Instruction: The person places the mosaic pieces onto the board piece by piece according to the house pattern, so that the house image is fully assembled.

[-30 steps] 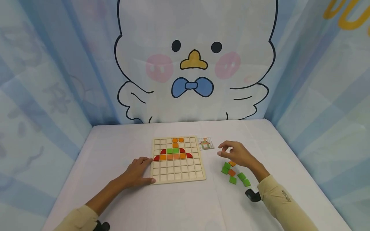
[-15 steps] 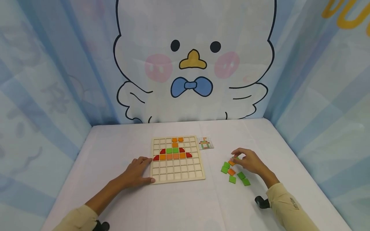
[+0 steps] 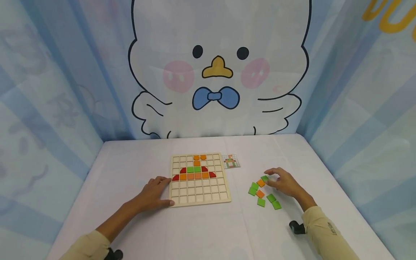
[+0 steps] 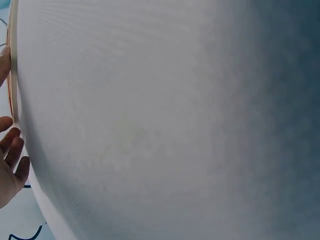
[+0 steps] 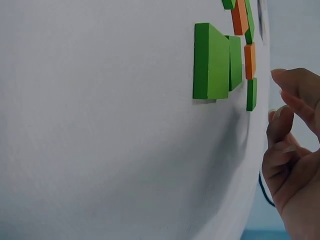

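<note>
A square wooden grid board (image 3: 200, 190) lies on the table, some cells filled with red, orange and green pieces. My left hand (image 3: 153, 194) rests at its left edge, fingers spread, thumb and fingertips touching the rim; the left wrist view shows only part of this hand (image 4: 11, 167). To the board's right, my right hand (image 3: 284, 183) hovers by a small green square tile (image 3: 264, 178), its thumb and index finger apart. In the right wrist view, the right hand (image 5: 295, 145) has loosely bent fingers with nothing visible between them.
Several loose green tiles (image 3: 261, 202) and orange tiles (image 3: 260, 194) lie in a loose cluster left of the right hand. A small pattern card (image 3: 231, 161) lies against the board's right edge. A printed curtain (image 3: 217, 119) stands behind the white table (image 3: 201, 234).
My right hand has moved right and slightly toward me, from beside the card to the loose tiles, uncovering a green tile. The left hand and board stay put.
</note>
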The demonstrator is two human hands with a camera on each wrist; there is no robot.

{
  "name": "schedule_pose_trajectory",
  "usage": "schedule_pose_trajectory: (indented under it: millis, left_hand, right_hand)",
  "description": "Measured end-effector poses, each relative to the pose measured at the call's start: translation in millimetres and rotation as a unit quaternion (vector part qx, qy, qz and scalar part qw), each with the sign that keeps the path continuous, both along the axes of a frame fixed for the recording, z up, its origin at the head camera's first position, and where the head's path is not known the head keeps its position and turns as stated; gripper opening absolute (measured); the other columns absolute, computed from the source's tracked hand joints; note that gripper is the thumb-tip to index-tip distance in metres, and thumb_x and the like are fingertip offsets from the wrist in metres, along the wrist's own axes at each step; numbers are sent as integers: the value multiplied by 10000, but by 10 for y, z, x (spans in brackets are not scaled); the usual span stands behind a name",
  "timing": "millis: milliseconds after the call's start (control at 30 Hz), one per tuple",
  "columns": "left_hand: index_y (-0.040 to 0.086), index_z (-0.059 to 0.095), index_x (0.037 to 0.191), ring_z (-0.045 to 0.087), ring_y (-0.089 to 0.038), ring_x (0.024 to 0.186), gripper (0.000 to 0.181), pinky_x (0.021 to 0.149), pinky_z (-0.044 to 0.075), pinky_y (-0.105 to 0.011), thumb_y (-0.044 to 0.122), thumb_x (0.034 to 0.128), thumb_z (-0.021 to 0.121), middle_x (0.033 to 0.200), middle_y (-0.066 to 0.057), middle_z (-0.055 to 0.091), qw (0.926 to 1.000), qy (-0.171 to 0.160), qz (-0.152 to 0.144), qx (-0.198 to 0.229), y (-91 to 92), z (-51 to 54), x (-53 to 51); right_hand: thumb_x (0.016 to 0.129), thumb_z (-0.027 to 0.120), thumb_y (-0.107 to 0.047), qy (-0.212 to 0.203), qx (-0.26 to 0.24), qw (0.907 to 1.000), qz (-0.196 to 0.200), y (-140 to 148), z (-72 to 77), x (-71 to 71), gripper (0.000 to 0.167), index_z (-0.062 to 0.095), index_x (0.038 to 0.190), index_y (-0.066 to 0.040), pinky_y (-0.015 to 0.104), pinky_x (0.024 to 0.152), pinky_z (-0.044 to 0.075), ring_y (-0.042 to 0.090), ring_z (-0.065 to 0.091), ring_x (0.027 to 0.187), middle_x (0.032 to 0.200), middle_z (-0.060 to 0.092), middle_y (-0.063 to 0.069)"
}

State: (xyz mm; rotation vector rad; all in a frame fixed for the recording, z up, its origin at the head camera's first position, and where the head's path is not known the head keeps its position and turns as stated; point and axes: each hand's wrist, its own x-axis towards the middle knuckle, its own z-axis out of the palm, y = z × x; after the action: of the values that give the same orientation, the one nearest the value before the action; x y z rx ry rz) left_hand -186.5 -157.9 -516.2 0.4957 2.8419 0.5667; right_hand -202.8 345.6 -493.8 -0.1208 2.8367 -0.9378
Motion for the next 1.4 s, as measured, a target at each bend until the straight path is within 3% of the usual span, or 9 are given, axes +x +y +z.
schedule_pose_trajectory:
  millis: [167, 433, 567, 933, 1167, 1400]
  left_hand:
    - [102, 428, 1514, 440, -306, 1243, 962, 1057, 427, -555, 591, 765, 783, 1465, -143, 463, 10000, 28, 28, -31, -10, 3, -1]
    - [120, 424, 1518, 437, -298, 1248, 959, 1060, 429, -550, 600, 767, 776, 1471, -131, 459, 10000, -22, 46, -6, -5, 1, 2]
    - [120, 428, 1516, 439, -298, 1240, 946, 1054, 431, -552, 588, 772, 779, 1467, -135, 460, 10000, -42, 44, 22, -7, 7, 14]
    - [132, 434, 1516, 442, -299, 1235, 933, 1045, 442, -541, 586, 776, 775, 1465, -137, 466, 10000, 0, 10, 5, -9, 8, 22]
    - [134, 430, 1519, 443, -303, 1241, 942, 1046, 441, -552, 582, 769, 781, 1465, -137, 466, 10000, 20, 24, 19, -3, 5, 10]
    - [136, 429, 1519, 444, -299, 1233, 945, 1045, 442, -553, 592, 768, 778, 1465, -136, 465, 10000, 3, 9, 13, -10, -13, 12]
  right_hand:
    - [899, 735, -158, 78, 258, 9993, 266, 44, -67, -35, 467, 616, 1339, -54, 545, 960, 482, 380, 540, 1172, 1305, 563, 239]
    - [892, 760, -187, -134, 601, 9975, 342, 63, -130, -111, 497, 626, 1361, -95, 382, 809, 461, 275, 497, 953, 1245, 534, 249]
    - [899, 747, -170, -7, 700, 9966, 428, 45, -140, -130, 422, 667, 1306, -90, 401, 827, 466, 282, 514, 977, 1232, 550, 243]
    - [892, 757, -184, 70, 630, 9979, -120, 19, -201, -136, 297, 722, 1169, -83, 522, 904, 473, 312, 522, 1009, 1223, 558, 221]
    - [892, 756, -180, 149, 449, 9989, -50, 29, -191, -115, 272, 634, 1115, -82, 406, 819, 457, 277, 540, 959, 1109, 637, 150]
    - [899, 747, -165, 144, 230, 9996, -5, 43, -199, -89, 250, 625, 1108, -102, 420, 824, 463, 291, 554, 975, 1053, 635, 130]
